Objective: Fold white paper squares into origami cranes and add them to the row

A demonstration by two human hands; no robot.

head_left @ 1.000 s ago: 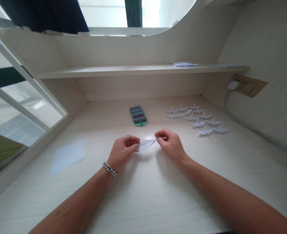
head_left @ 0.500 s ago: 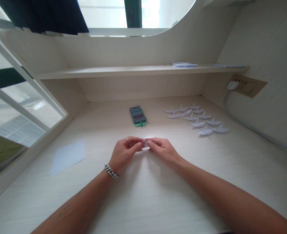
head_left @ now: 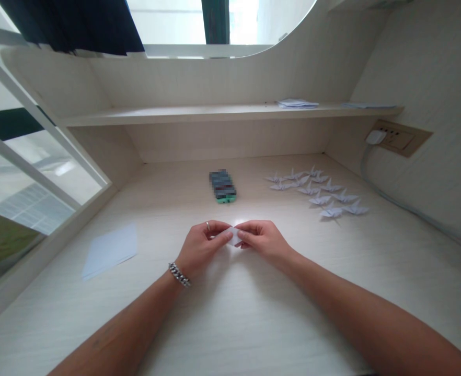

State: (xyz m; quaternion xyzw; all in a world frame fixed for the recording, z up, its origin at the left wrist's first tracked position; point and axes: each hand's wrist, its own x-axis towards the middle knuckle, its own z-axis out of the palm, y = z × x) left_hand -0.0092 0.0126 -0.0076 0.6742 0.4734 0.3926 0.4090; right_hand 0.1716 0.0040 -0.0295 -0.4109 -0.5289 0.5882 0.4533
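White paper sheets (head_left: 110,251) lie flat in a loose stack at 9 o'clock from the hands, on the pale wood-grain desk (head_left: 156,329) and near the window frame (head_left: 44,156). All clock positions are taken from the hands, with 12 o'clock pointing away from the wearer.

The left hand (head_left: 203,243) wears a silver ring (head_left: 207,225) and, at the wrist, a silver chain bracelet (head_left: 179,274). The left hand and the right hand (head_left: 262,243) are together at the centre of the desk, with the folded white paper (head_left: 234,236) pinched between them. The fingers of both hands clamp its opposite sides.

At 12 o'clock, a pixelated object with a green end (head_left: 222,186) lies on the desk, below a shelf (head_left: 199,115). Rows of white origami cranes (head_left: 317,191) stand at 1 to 2 o'clock. Further right, a white plug (head_left: 375,137) sits in a wall socket panel (head_left: 401,138), with its cable (head_left: 403,206) running down the wall.
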